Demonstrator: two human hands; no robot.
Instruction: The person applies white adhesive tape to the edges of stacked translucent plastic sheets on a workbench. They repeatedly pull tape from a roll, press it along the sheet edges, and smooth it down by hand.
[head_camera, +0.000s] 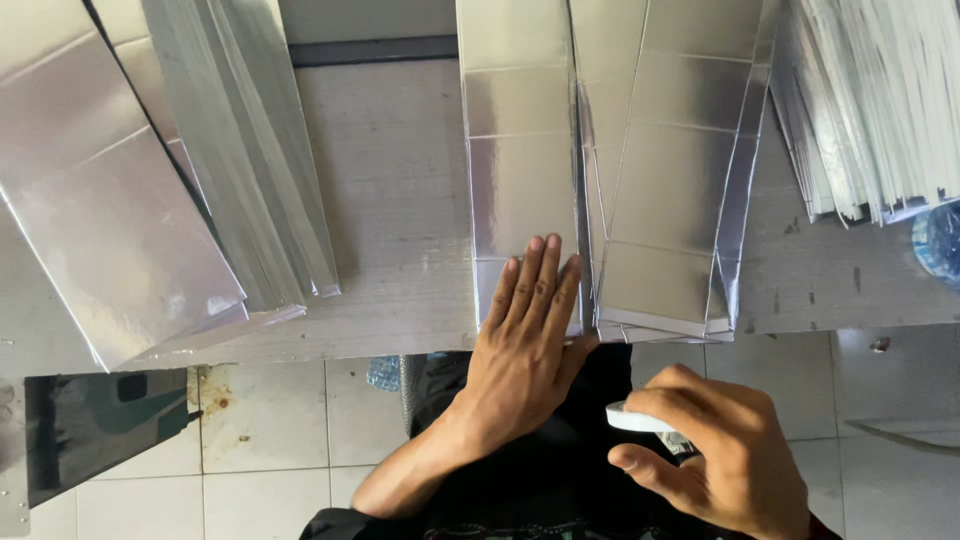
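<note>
My left hand (525, 335) lies flat, fingers together, pressing on the near end of a long silver foil-faced sheet (518, 170) with crease lines across it, at the table's front edge. To the right of that sheet lies a second creased silver sheet (670, 180), partly overlapping others. My right hand (725, 455) is below the table edge, over my dark clothing, with fingers curled around a small white object (635, 418); what the object is I cannot tell.
A grey table (395, 200) carries a fanned stack of silver sheets (150, 170) at the left and another stack seen edge-on (870, 100) at the right. A blue-patterned object (940, 240) peeks in at the right edge. Tiled floor (270, 420) lies below.
</note>
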